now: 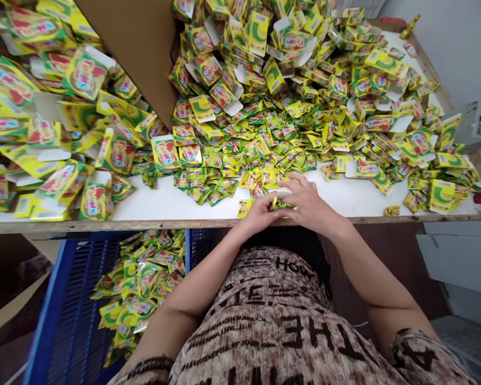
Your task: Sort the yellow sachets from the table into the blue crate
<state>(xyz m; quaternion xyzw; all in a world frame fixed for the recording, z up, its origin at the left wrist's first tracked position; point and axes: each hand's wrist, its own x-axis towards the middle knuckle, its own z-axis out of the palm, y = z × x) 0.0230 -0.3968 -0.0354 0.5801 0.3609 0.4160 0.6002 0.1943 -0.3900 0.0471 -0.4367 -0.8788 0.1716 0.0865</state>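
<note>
The two hands meet low at the near edge of the table, with the left hand (pixel 260 215) pinching thumb to fingers on a small yellow-and-green pack (pixel 273 202), and the right hand (pixel 308 206) bent over its other end, some fingers spread; whether that hand grips or only touches cannot be told. The pack sits between the two sets of fingertips, mostly hidden, so whether it is a box or a sachet is unclear; what shows seems to run sideways, roughly along the table edge. Just beside the left hand, on its outer side, lies a single yellow sachet (pixel 244 207), nearer to that hand than to the right. Straight beyond the fingertips, away from the body, the loose sachets (pixel 266 175) begin, with the right hand's raised fingers at their near fringe. To the right, across bare white table (pixel 340 198), an open-flapped box (pixel 363 168) lies lengthwise left to right. Below the table, left of the body, a blue crate (pixel 70 299) holds more packets (pixel 144 283).
</note>
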